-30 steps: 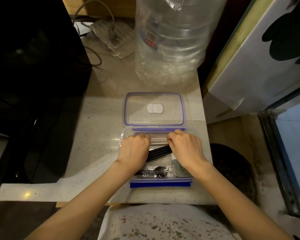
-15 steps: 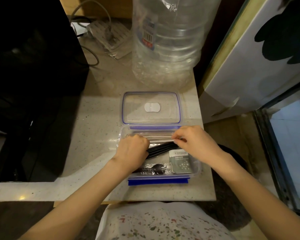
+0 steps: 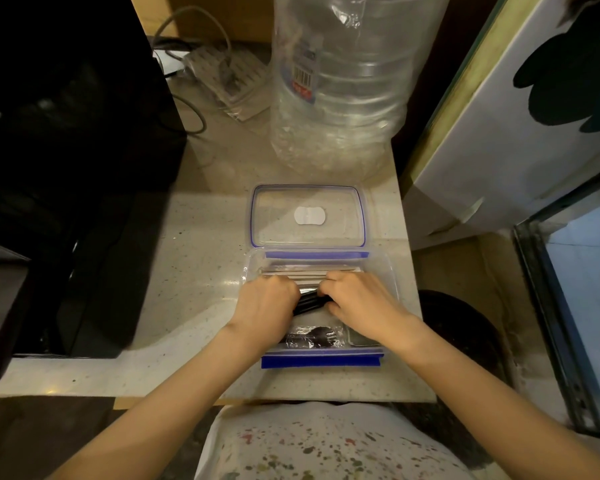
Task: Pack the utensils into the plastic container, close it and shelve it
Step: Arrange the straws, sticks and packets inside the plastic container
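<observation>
My left hand (image 3: 267,308) and right hand (image 3: 361,303) pinched the stiff, light black utensils (image 3: 309,302), probably chopsticks, at midlength inside the open plastic container (image 3: 392,289) on the surface (image 3: 187,271).

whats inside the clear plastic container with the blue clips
Inside the clear plastic container: pale flat sticks along the back, black utensils, a wrapped black spoon. The left hand and right hand cover the rest.

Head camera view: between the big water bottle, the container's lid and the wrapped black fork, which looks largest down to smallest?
1. Water bottle, largest by far.
2. Lid, lying open behind the container.
3. Wrapped black fork, smallest, though partly hidden by the left hand.
</observation>
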